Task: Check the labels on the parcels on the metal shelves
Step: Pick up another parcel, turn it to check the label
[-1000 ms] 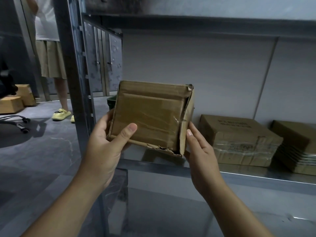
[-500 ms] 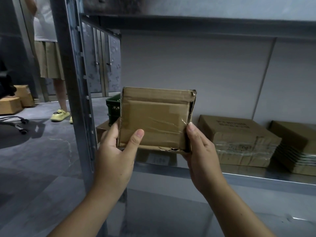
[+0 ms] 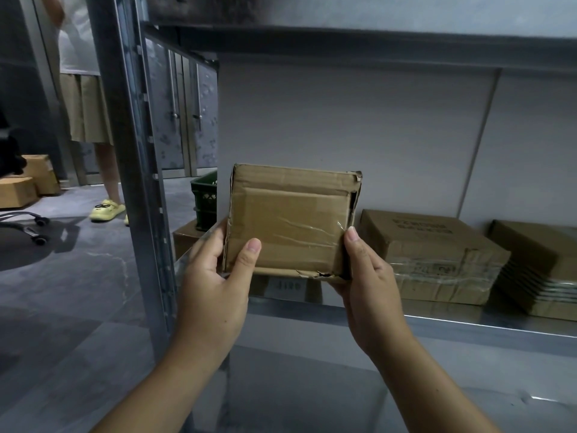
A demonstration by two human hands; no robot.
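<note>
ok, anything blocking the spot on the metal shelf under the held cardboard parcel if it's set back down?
Nothing visible. The small brown cardboard parcel sits between left hand and right hand; the metal shelf below looks bare, and the flat taped box lies clear to the right.

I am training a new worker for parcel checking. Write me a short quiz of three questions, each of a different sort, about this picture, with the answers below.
1. True or false: the small brown cardboard parcel lies flat on the metal shelf.
2. Multiple choice: which hands hold it? A) left hand only B) right hand only C) both
3. Fill in: the face turned to the camera carries clear ____ but no readable label.

Key
1. False: the left hand and the right hand hold it upright at the shelf's front edge. Whether its bottom edge touches the shelf cannot be told.
2. C
3. tape. The flat cardboard box wrapped in clear tape lies to its right on the shelf.
</note>
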